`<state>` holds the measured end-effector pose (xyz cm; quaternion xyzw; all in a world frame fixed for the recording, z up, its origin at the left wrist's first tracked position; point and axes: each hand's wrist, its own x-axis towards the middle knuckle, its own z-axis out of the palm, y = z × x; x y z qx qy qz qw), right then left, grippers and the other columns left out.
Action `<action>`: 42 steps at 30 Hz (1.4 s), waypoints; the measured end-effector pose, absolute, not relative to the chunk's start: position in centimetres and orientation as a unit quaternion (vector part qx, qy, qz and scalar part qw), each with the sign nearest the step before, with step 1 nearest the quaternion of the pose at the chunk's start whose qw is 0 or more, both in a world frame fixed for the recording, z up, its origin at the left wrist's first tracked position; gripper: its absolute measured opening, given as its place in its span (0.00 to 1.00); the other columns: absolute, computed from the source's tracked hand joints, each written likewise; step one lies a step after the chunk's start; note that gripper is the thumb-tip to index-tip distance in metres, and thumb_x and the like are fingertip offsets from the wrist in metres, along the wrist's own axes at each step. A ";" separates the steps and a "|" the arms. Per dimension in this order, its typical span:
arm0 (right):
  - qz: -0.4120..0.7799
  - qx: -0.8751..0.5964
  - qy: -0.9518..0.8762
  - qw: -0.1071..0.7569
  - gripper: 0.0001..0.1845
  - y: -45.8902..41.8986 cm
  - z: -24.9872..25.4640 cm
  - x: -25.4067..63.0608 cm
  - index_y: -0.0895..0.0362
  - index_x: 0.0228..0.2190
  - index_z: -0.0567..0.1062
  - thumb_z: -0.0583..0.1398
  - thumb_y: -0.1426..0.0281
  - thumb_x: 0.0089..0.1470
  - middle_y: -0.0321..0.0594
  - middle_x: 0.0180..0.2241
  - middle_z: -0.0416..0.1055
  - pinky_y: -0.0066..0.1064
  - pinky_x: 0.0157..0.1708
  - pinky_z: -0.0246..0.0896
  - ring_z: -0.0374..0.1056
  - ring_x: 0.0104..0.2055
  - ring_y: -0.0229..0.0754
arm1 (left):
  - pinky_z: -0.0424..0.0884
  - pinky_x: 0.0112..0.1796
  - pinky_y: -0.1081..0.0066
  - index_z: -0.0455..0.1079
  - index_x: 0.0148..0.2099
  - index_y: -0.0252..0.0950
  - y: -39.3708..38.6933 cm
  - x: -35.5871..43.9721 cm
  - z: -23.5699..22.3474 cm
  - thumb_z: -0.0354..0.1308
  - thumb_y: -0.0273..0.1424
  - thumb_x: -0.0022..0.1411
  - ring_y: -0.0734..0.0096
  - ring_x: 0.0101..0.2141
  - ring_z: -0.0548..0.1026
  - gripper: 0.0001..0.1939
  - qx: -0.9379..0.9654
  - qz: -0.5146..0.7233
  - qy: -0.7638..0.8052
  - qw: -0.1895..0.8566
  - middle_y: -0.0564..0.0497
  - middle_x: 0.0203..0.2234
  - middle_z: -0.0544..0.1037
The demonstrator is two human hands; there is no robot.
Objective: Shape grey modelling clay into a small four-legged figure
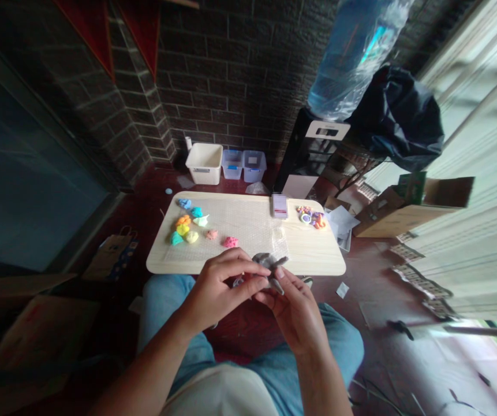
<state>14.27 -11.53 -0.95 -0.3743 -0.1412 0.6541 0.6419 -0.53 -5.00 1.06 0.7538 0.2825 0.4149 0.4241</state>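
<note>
In front of my chest, past the table's near edge, both hands meet around a lump of grey modelling clay. Narrow bits stick out of it toward the right. My left hand comes from the left with its fingers closed, thumb and fingertips pinching the clay. From the other side, my right hand grips the same clay between thumb and fingers. Part of the clay is hidden by the fingers. Lumps of coloured clay lie on the table, among them a pink one, an orange one and a blue one.
The pale table carries a bubble-wrap sheet, a small card-like box and a multicoloured clay cluster. Behind it stand a white bin, two clear tubs and a water dispenser. A cardboard box sits right.
</note>
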 end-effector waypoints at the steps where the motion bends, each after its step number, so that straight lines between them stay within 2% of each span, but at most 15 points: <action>1: 0.656 -0.375 -0.141 0.640 0.08 -11.6 -1.0 14.3 0.57 0.34 0.82 0.68 0.67 0.51 0.39 0.31 0.80 0.26 0.31 0.76 0.76 0.30 0.36 | 0.70 0.34 0.76 0.78 0.40 0.40 -4.9 -0.6 1.0 0.62 0.30 0.61 0.74 0.33 0.74 0.05 0.747 0.420 0.285 0.429 0.52 0.31 0.76; 6: 0.661 -0.387 -0.140 0.628 0.13 -11.6 -1.1 14.4 0.60 0.37 0.81 0.68 0.65 0.51 0.45 0.34 0.81 0.25 0.30 0.76 0.78 0.34 0.41 | 0.71 0.40 0.72 0.77 0.38 0.39 -4.3 -0.5 0.2 0.61 0.29 0.61 0.71 0.37 0.74 0.04 0.723 0.468 0.277 0.426 0.51 0.32 0.76; 13: 0.665 -0.381 -0.129 0.629 0.12 -11.3 -1.3 14.2 0.60 0.36 0.81 0.68 0.65 0.50 0.45 0.34 0.82 0.25 0.30 0.75 0.79 0.35 0.42 | 0.72 0.42 0.70 0.76 0.43 0.39 -4.6 -0.5 -1.3 0.59 0.29 0.63 0.69 0.40 0.76 0.06 0.698 0.454 0.299 0.467 0.48 0.37 0.79; 16: 0.667 -0.374 -0.124 0.632 0.12 -11.3 -1.2 14.1 0.61 0.34 0.82 0.69 0.66 0.49 0.44 0.33 0.82 0.24 0.30 0.75 0.79 0.34 0.41 | 0.72 0.42 0.69 0.75 0.46 0.40 -4.6 -0.3 -1.6 0.59 0.28 0.63 0.69 0.38 0.77 0.09 0.712 0.474 0.292 0.428 0.48 0.37 0.81; 22: 0.674 -0.367 -0.127 0.629 0.12 -11.4 -1.0 14.0 0.60 0.35 0.82 0.68 0.65 0.50 0.44 0.33 0.82 0.24 0.30 0.75 0.79 0.35 0.41 | 0.73 0.40 0.68 0.76 0.42 0.40 -4.1 0.0 -1.3 0.60 0.24 0.62 0.70 0.35 0.77 0.09 0.756 0.530 0.220 0.315 0.50 0.32 0.82; 30: 0.675 -0.366 -0.125 0.628 0.12 -11.3 -0.9 13.9 0.60 0.35 0.82 0.68 0.66 0.51 0.45 0.33 0.81 0.24 0.31 0.75 0.79 0.34 0.41 | 0.72 0.40 0.67 0.76 0.44 0.40 -4.2 -0.1 -1.2 0.60 0.22 0.61 0.70 0.36 0.76 0.11 0.769 0.528 0.222 0.285 0.50 0.33 0.81; 35: 0.671 -0.357 -0.110 0.641 0.09 -11.3 -0.9 13.9 0.59 0.32 0.82 0.69 0.67 0.49 0.41 0.28 0.81 0.24 0.31 0.76 0.78 0.30 0.38 | 0.72 0.41 0.67 0.75 0.46 0.42 -4.0 -0.1 -1.3 0.65 0.23 0.57 0.71 0.36 0.76 0.15 0.781 0.529 0.209 0.258 0.52 0.33 0.81; 42: 0.670 -0.364 -0.115 0.637 0.10 -11.4 -0.7 13.8 0.60 0.33 0.82 0.69 0.66 0.50 0.44 0.31 0.81 0.24 0.31 0.76 0.78 0.33 0.40 | 0.72 0.40 0.69 0.75 0.45 0.40 -4.0 -0.2 -1.2 0.65 0.21 0.56 0.72 0.36 0.76 0.15 0.784 0.538 0.205 0.232 0.53 0.34 0.82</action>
